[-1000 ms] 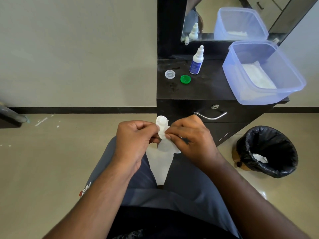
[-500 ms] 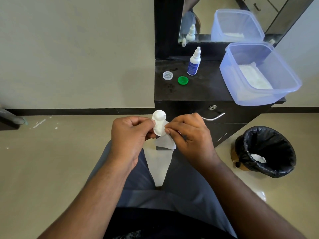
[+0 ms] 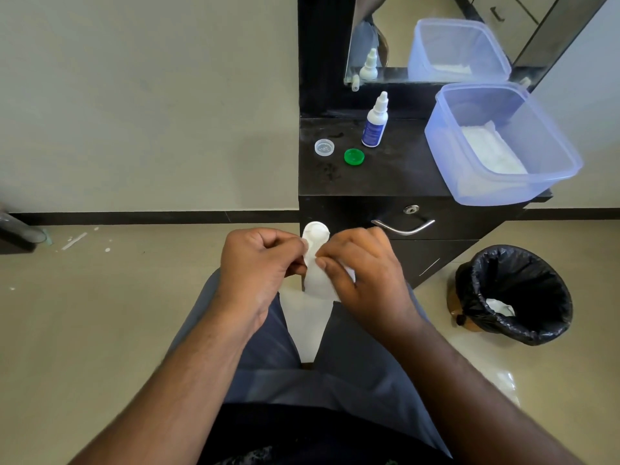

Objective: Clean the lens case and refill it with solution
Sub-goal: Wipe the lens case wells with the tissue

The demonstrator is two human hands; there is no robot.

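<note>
My left hand (image 3: 260, 266) pinches a white lens case (image 3: 314, 234) held upright above my knees; only its upper cup shows. My right hand (image 3: 364, 275) presses a white tissue (image 3: 318, 280) against the case's lower part, hiding it. On the black cabinet top (image 3: 396, 172) stand a white solution bottle with a blue label (image 3: 375, 124), a clear cap (image 3: 324, 147) and a green cap (image 3: 354, 157), both lying apart from the case.
A translucent blue tub (image 3: 496, 142) holding white tissues sits at the cabinet's right edge. A black-lined bin (image 3: 511, 293) with crumpled tissue stands on the floor at right. A mirror (image 3: 436, 35) rises behind the cabinet. A drawer handle (image 3: 402, 228) is just beyond my hands.
The tissue in my right hand has shifted along the lens case, and both hands moved slightly between frames. The case's upper cup stays uncovered.
</note>
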